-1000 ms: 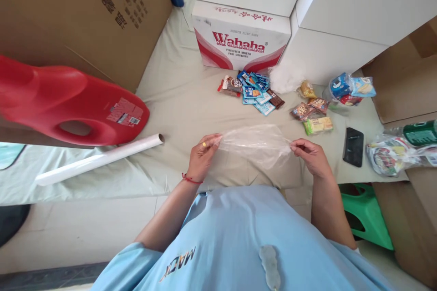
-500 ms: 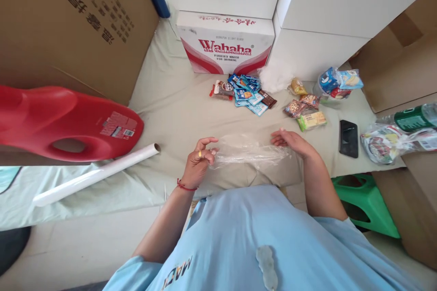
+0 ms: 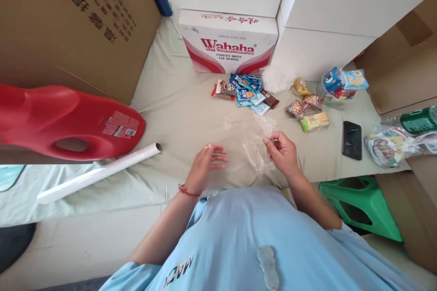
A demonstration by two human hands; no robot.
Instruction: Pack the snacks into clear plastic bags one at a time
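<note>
A clear plastic bag (image 3: 254, 150) hangs from my right hand (image 3: 282, 151), whose thumb and fingers pinch it at its right side. The bag is thin and crumpled, and its outline is hard to make out against the cloth. To its left, my left hand (image 3: 207, 163) is apart from it, fingers spread and holding nothing. Beyond the bag lies a pile of small blue snack packets (image 3: 251, 93), with brown-and-red packets (image 3: 224, 88) beside it. Right of these are brown cookie packets (image 3: 297, 108) and a green-and-yellow biscuit packet (image 3: 314, 121).
A red jug (image 3: 92, 109) and a white roll (image 3: 102, 173) lie at left. Behind the snacks stands a Wahaba-style "Wahaha" carton (image 3: 228, 47). A tub of snacks (image 3: 329, 93), a phone (image 3: 352, 140) and a bagged bundle (image 3: 384, 145) are at right, above a green stool (image 3: 365, 209).
My left hand has let go of the bag and opened. My right hand, open before, has closed on the bag and moved slightly left. The bag now hangs in looser folds.
</note>
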